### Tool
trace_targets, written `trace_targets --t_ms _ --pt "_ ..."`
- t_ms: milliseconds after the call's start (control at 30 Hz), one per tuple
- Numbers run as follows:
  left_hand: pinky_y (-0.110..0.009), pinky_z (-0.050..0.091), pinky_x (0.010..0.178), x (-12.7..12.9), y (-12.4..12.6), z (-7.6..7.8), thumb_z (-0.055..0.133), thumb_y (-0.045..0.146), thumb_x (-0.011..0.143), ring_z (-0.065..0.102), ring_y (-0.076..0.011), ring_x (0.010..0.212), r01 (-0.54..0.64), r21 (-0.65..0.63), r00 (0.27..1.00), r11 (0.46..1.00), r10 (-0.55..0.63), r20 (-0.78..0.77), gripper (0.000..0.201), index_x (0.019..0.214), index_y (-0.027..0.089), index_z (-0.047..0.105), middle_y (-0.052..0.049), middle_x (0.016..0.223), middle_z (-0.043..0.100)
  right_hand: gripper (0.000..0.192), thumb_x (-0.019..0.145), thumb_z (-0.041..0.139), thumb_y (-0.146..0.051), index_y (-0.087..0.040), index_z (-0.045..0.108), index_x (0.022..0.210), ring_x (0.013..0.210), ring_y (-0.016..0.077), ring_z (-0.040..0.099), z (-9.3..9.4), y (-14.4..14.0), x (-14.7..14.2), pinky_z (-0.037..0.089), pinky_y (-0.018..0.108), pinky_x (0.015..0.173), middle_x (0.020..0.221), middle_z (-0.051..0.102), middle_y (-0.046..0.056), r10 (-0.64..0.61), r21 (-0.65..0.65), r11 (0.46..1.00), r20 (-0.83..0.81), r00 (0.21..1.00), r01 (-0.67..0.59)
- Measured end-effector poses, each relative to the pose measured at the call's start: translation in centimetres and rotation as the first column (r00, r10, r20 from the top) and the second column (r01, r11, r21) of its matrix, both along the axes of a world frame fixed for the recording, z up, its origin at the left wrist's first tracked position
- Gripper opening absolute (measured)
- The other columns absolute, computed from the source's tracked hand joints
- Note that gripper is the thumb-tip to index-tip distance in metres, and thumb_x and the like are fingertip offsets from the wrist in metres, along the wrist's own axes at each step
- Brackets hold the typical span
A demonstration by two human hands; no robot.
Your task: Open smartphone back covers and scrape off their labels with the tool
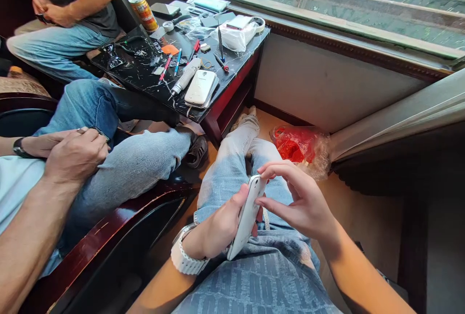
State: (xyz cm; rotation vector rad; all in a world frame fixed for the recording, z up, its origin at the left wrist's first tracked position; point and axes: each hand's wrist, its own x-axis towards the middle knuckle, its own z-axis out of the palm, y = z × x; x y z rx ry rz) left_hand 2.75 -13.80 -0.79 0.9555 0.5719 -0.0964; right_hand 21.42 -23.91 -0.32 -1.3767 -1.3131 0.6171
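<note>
Currently, a seated person (254, 275) holds a white phone (245, 219) tilted above their lap (227, 178), its upper end pointing away from the body. The left hand (220, 227) grips it, thumb along one edge and fingers wrapped around the other. The right hand (307, 202) is unclenched, thumb and forefinger bent to the phone's upper end; whether they pinch it or merely touch it, I cannot tell. As for progress, the phone is already in hand and looks whole, with no opening I can make out; handling of its upper end seems under way, and how much remains cannot be judged. Ahead, on a dark bench (147, 75), lie a stack of phones (201, 87), a silver cylindrical tool (186, 76) and a slim blue tool (178, 61), all apart from these hands.
</note>
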Motion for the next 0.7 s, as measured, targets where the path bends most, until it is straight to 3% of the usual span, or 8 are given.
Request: trace_targets --t_ms 167,433,700 --pt "-0.031 0.050 0.064 0.7 0.6 0.8 0.037 0.098 0.085 0.066 -0.0179 0.067 0.116 -0.112 0.990 0.987 -0.124 -0.060 0.085 0.091 0.018 0.065 -0.006 0.092 0.065 0.034 0.093 0.086 -0.026 -0.028 0.065 0.121 0.112 0.0208 0.063 -0.8 -0.1 0.2 0.053 0.035 0.095 0.122 0.066 0.004 0.012 -0.061 0.998 -0.093 0.996 -0.018" --pt "-0.026 0.050 0.049 1.5 0.0 0.5 0.040 0.099 0.083 0.066 -0.0174 0.052 0.086 -0.158 0.992 0.984 -0.099 -0.074 0.083 0.100 0.021 0.056 0.000 0.074 0.061 0.031 0.095 0.084 -0.027 -0.025 0.062 0.117 0.113 0.0201 0.061 -2.0 -0.4 0.4 0.052 0.033 0.094 0.121 0.063 0.005 0.068 -0.116 0.988 -0.282 0.957 -0.105" --pt "-0.024 0.048 0.048 1.6 -0.2 0.4 0.039 0.092 0.090 0.064 -0.0151 0.050 0.056 -0.114 0.994 0.992 -0.066 -0.086 0.076 0.103 0.019 0.058 -0.001 0.076 0.062 0.030 0.094 0.082 -0.029 -0.022 0.054 0.102 0.114 0.0223 0.061 -1.6 0.0 1.1 0.055 0.034 0.092 0.120 0.063 0.008 0.115 -0.187 0.968 -0.269 0.956 -0.169"
